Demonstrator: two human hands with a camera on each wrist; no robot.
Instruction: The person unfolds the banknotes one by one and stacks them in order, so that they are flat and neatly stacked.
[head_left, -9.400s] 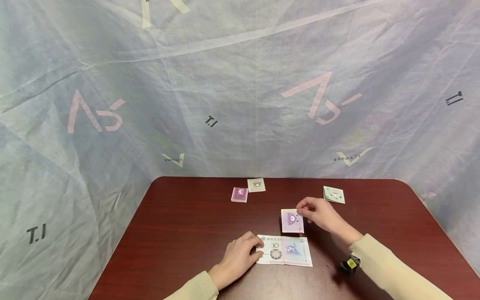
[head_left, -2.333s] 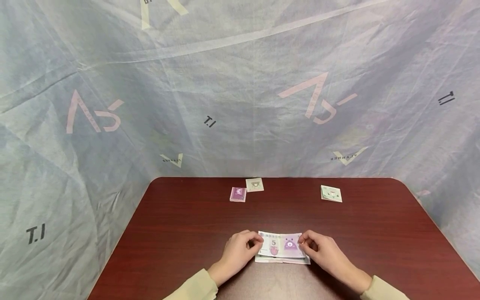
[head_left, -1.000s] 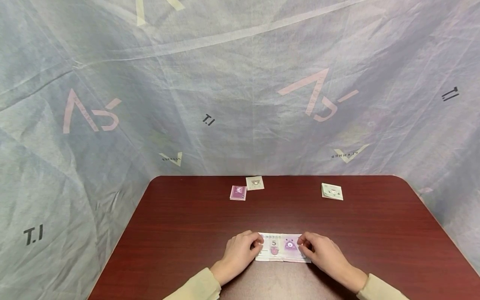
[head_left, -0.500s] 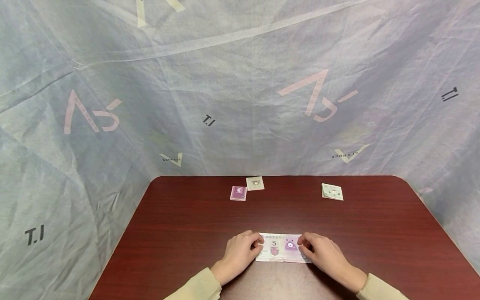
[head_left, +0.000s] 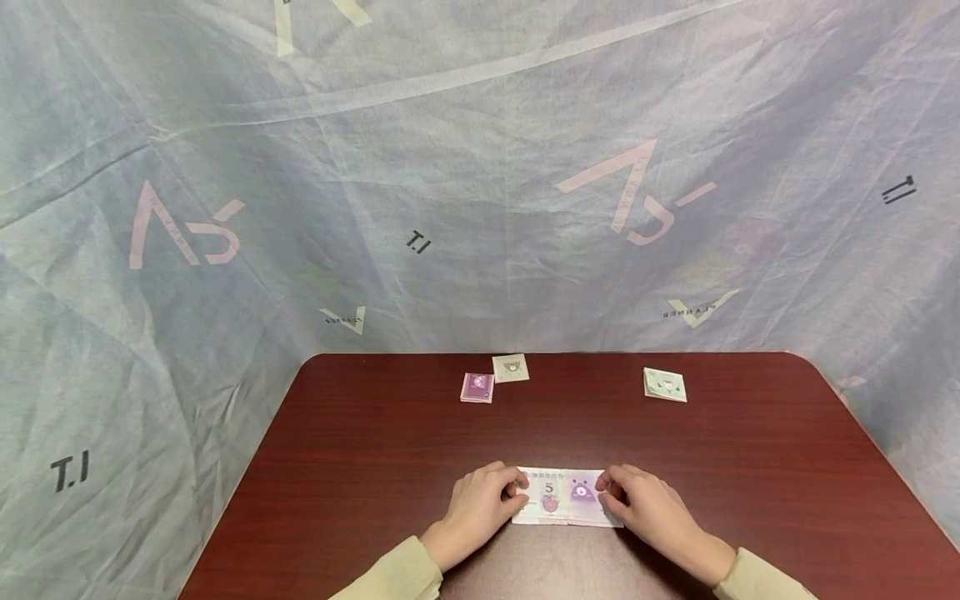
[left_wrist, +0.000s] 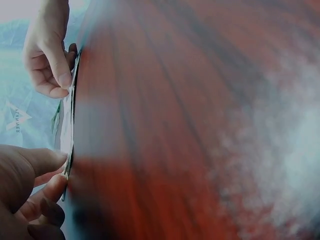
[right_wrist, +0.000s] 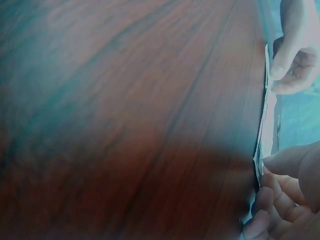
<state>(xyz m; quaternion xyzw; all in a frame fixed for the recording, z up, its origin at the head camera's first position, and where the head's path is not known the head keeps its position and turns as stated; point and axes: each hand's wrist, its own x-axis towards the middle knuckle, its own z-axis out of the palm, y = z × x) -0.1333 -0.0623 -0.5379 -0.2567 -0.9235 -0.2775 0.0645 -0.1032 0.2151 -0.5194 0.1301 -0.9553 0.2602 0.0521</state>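
Note:
A play banknote (head_left: 564, 490) with a "5" and a purple cartoon monster lies unfolded on top of other notes, near the front of the table. My left hand (head_left: 483, 502) holds the left end of this stack, thumb and fingers at the edge. At the opposite end my right hand (head_left: 654, 510) holds it the same way. From the side, in the left wrist view, the stack (left_wrist: 68, 120) shows as a thin layered edge, with my left thumb (left_wrist: 47, 161) on its face. The right wrist view shows slightly separated layers in the stack (right_wrist: 258, 160) by my right fingers.
Toward the back of the dark red table (head_left: 360, 467) lie a folded purple note pile (head_left: 477, 387) and a pale green folded note (head_left: 512, 367) beside it. Another folded green note (head_left: 665, 384) sits at the back right. A printed grey cloth (head_left: 480, 167) hangs behind.
Earlier my right hand held the purple note folded above a blue "10" note. Unfolded since, it was lowered onto the stack and covers the "10". Over the last second the hands barely move.

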